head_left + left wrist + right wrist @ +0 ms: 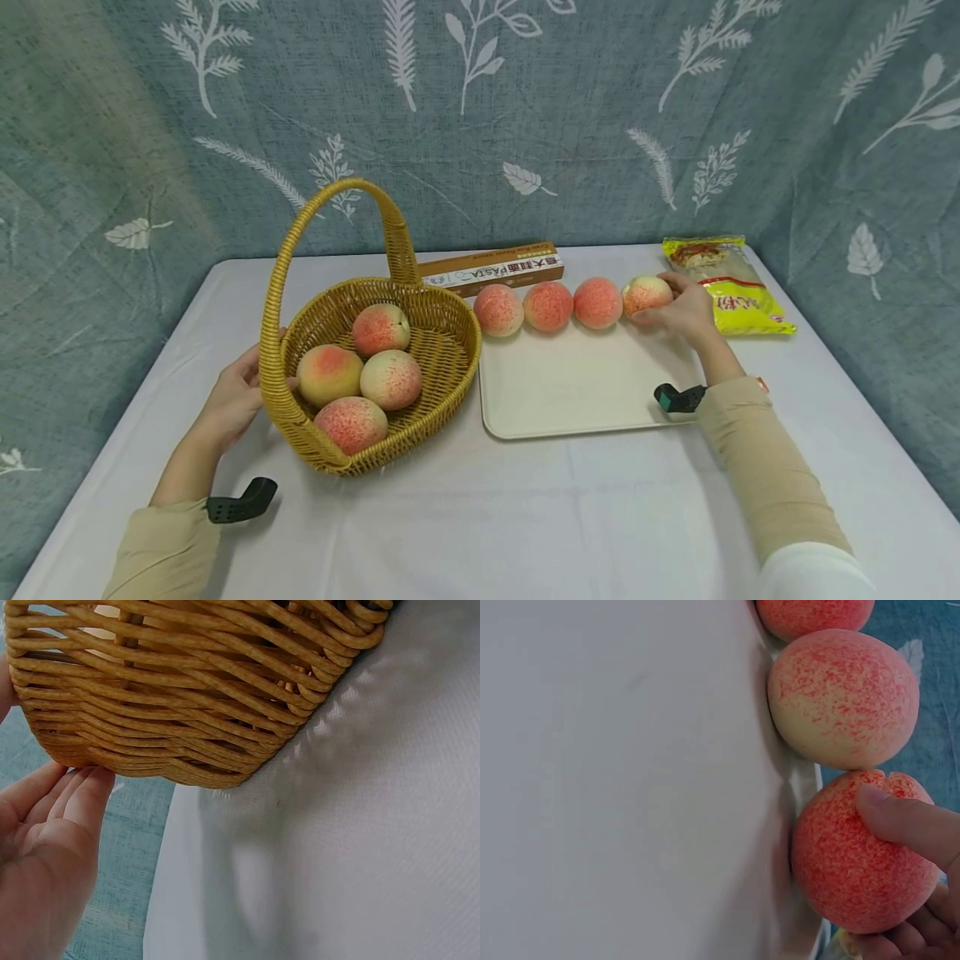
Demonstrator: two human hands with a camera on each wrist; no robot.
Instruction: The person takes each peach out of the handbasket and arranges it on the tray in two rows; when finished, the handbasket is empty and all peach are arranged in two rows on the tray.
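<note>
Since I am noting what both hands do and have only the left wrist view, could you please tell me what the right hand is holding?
Observer: The right hand grips the rightmost peach of a row of four.

Operator: Thank you. My view shows only the outside of the basket; how many peaches can you see inside it?

Observer: I can see four peaches in it from the head view.

Operator: And may I ask what lies just behind the left end of that row?

Observer: A long box marked PASTA lies there.
</note>
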